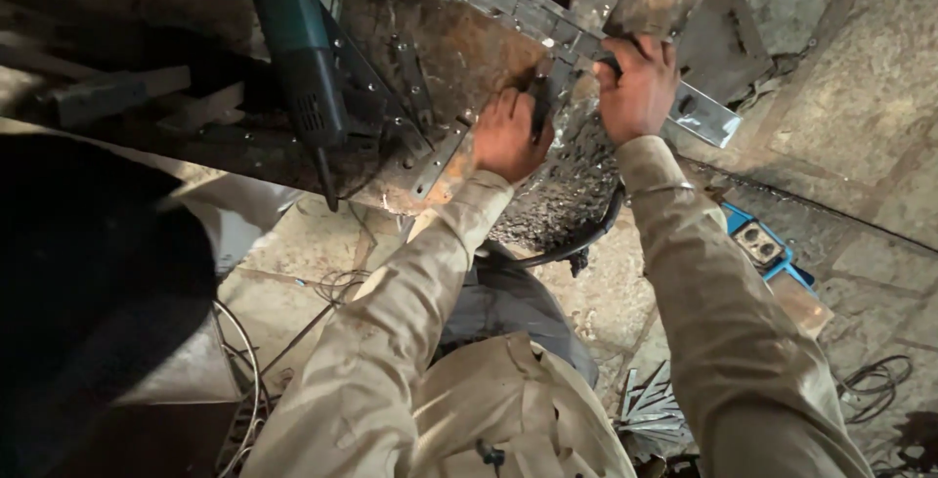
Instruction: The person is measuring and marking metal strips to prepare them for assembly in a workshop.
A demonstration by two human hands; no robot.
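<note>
Long perforated metal strip lies across the rusty workbench, its length running from far left down to near right, the shiny end jutting off the bench edge. Right hand clamps down on it, fingers curled over. Left hand grips a dark tool just beside, pressed to the strip. Green angle grinder rests left; blue socket box sits on the floor right.

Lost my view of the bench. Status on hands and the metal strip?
Left hand gripping a dark tool against the strip. Right hand pressing the shiny metal strip on the rusty plate. Angle grinder lying left, untouched.
</note>
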